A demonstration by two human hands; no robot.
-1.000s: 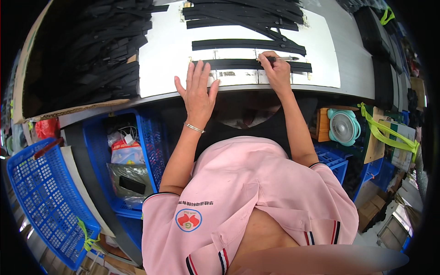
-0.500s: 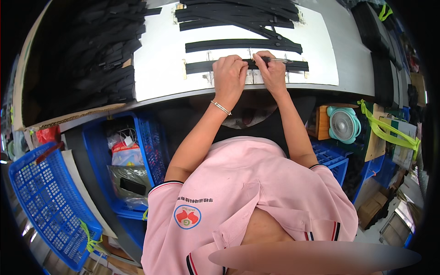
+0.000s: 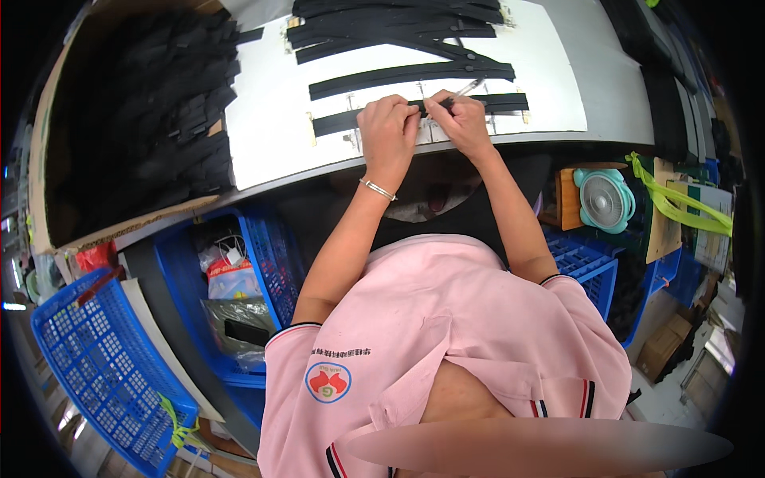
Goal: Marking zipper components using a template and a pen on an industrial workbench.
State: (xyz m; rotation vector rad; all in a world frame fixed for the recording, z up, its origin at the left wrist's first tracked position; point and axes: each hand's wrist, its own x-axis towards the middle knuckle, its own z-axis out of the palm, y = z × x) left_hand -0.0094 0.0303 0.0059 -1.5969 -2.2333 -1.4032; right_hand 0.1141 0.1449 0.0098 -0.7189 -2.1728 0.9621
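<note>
A black fabric strip (image 3: pixel 506 103) lies across a white board (image 3: pixel 550 80) near the table's front edge. My left hand (image 3: pixel 388 131) has its fingers closed in a pinch on the middle of this strip. Just to its right, my right hand (image 3: pixel 460 127) grips a slim pen (image 3: pixel 472 86) whose clear barrel slants up and to the right. The pen's tip is hidden by the fingers, close to the strip. Thin dark marks and small tan tape pieces show on the board around the strip. Another black strip (image 3: pixel 343 84) lies parallel just beyond.
More black strips (image 3: pixel 390 32) are heaped farther back on the board. A cardboard box (image 3: pixel 119 227) full of black pieces stands at the left. Below the table are blue crates (image 3: pixel 275 271), a blue basket (image 3: pixel 103 358) and, at right, a teal fan (image 3: pixel 604 199).
The pen in my right hand has swung from nearly level to slanting upward. Both hands stay at the strip's middle. The whole view has tilted slightly.
</note>
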